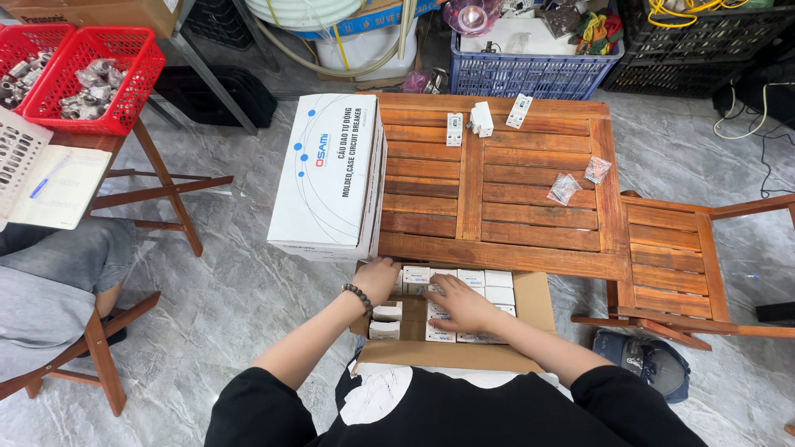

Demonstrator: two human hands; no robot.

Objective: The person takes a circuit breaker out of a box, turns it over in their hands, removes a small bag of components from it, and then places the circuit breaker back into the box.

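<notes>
In open cardboard carton (534,302) under near table edge: small white boxes (497,287) lain directly beneath right hand (460,308), fingers spread flat, nothing grasped; left hand (377,277) rested on left rim, grip not discernible.

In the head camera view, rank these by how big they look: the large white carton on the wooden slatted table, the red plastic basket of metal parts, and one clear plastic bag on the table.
1. Large white carton
2. Red plastic basket, plainly smaller, though it sits further from the camera
3. Clear plastic bag, by far the smallest
</notes>
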